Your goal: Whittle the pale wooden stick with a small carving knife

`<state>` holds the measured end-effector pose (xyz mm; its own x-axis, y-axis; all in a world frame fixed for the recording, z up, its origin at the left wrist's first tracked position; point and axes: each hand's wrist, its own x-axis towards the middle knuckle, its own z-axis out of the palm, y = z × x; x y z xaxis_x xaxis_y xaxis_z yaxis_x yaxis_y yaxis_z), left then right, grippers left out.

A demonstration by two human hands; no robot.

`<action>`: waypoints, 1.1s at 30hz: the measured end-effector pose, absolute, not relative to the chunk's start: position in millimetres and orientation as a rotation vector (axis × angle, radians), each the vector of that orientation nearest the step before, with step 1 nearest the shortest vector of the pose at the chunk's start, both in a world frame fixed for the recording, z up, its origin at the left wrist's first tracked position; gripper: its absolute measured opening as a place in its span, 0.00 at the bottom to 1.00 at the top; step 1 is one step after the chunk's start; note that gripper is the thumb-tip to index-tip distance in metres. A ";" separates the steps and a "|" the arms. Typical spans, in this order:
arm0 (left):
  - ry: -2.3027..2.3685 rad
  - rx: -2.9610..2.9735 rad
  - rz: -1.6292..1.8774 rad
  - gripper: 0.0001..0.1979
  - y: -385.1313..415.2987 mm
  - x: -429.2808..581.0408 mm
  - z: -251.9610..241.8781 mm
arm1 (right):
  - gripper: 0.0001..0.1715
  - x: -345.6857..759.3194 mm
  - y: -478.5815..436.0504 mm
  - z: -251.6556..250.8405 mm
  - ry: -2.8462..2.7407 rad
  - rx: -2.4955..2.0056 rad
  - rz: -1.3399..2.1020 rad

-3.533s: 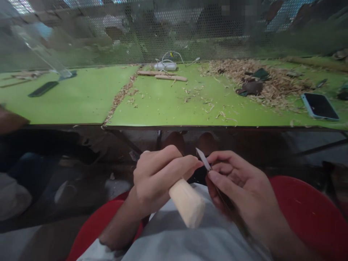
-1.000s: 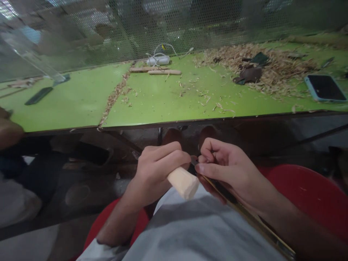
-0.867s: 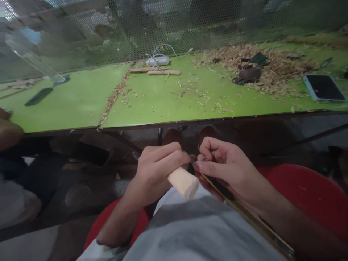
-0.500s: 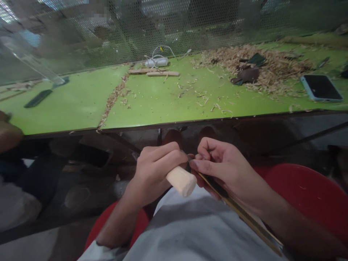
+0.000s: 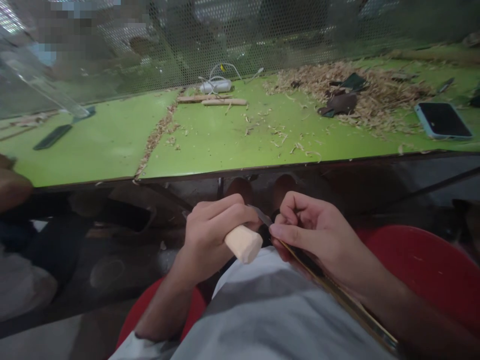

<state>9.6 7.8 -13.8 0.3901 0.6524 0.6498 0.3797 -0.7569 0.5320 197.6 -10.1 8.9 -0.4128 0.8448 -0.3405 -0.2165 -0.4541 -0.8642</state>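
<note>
My left hand point(image 5: 213, 232) is closed around a pale wooden piece point(image 5: 245, 245), whose faceted, blunt end points towards me; its far part is hidden by the fingers. My right hand point(image 5: 311, 222) pinches a long-handled knife point(image 5: 333, 290) between thumb and fingers. Its dark handle, with a gold-coloured edge, runs back under my right forearm to the lower right. A thin grey blade shows between the two hands, close to my left fingers; whether it touches the wood I cannot tell. Both hands are above my lap, in front of the table edge.
A green table point(image 5: 225, 145) spans the front. Wood shavings point(image 5: 390, 95) heap on its right, beside a phone point(image 5: 444, 121). Wooden sticks point(image 5: 225, 102) and a white cabled device point(image 5: 216, 86) lie near the mesh screen point(image 5: 240, 40). Another person's arm point(image 5: 15, 187) is at left.
My right hand has shifted slightly right with the knife, showing more blade between the hands. My left hand and the wooden piece have moved a little left and up.
</note>
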 end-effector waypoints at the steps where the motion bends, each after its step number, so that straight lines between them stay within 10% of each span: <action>1: 0.905 2.346 1.305 0.06 7.5 9.7 -13.8 | 0.23 197.3 -10.5 9.3 -1.001 -1.062 1.931; 33: 0.942 2.328 1.313 0.08 6.7 12.5 -13.9 | 0.22 198.5 -14.7 17.5 -1.170 -1.173 1.737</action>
<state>12.5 6.7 -13.9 0.3646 0.6738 0.6427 0.3930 -0.7370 0.5498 198.5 -14.7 17.5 -0.3231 0.9023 -0.2854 -0.0747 -0.3250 -0.9428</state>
